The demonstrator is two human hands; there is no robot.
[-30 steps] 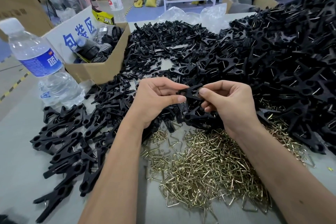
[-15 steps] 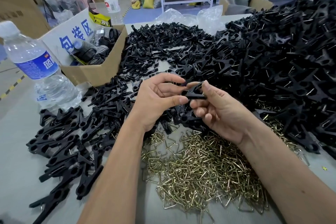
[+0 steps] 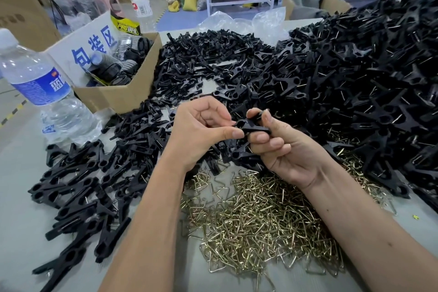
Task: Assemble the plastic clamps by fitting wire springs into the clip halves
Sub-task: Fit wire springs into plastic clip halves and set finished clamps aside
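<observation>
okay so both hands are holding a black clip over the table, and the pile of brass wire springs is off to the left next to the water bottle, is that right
Not quite. Both the left hand and the right hand do hold the black clip, but the head view shows the pile of brass wire springs directly below the hands, nearest the person. Black clip pieces, not springs, lie beside the water bottle.

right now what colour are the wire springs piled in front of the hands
Brassy gold, shiny metal; the wire springs show best in the head view.

A water bottle (image 3: 40, 92) stands left of an open cardboard box (image 3: 123, 95), with clear plastic bags (image 3: 246, 22) behind.
</observation>
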